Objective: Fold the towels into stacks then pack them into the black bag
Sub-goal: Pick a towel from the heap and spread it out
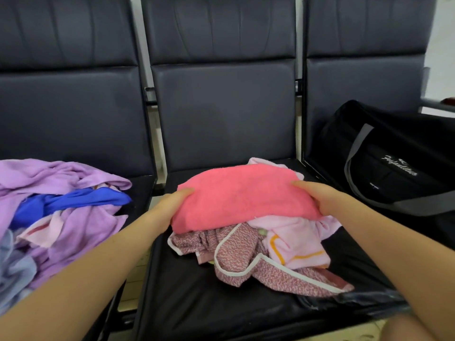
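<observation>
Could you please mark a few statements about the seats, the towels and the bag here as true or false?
1. Both hands hold the coral pink terry towel, the left hand at one end and the right hand at the other. True.
2. The black fabric duffel bag sits on the left seat. False: it sits on the right seat.
3. The pink towel lies above a patterned reddish cloth with white trim. True.
4. The pile of lilac towels is already folded into a neat stack. False: it lies crumpled, with a bright blue cloth in it.
5. A towel is poking out of the bag. False: none shows.
</observation>
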### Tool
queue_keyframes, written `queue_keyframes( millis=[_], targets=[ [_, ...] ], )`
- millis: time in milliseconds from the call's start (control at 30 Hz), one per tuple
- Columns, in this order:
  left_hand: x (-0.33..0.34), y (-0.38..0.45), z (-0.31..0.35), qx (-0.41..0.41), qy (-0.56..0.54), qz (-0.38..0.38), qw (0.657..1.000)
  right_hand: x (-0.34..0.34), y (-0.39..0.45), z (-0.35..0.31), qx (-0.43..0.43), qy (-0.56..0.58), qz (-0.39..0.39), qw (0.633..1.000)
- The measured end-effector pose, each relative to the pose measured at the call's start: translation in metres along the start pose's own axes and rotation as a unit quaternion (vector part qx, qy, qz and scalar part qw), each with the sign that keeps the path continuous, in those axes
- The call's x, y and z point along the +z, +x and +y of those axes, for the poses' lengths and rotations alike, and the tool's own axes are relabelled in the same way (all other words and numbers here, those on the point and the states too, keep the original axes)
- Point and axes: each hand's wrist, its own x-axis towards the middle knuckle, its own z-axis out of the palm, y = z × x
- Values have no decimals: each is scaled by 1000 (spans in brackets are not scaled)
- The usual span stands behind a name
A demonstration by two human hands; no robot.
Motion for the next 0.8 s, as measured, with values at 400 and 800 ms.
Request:
queue_keyframes(
  millis=[400, 800],
  targets=[
    [31, -10, 8, 118, -103, 54, 986, -8, -47, -16, -55, 155, -20, 986],
    [-1, 3, -23, 106, 94, 41, 989, 24, -65, -58, -139, 195, -104, 965]
  ],
)
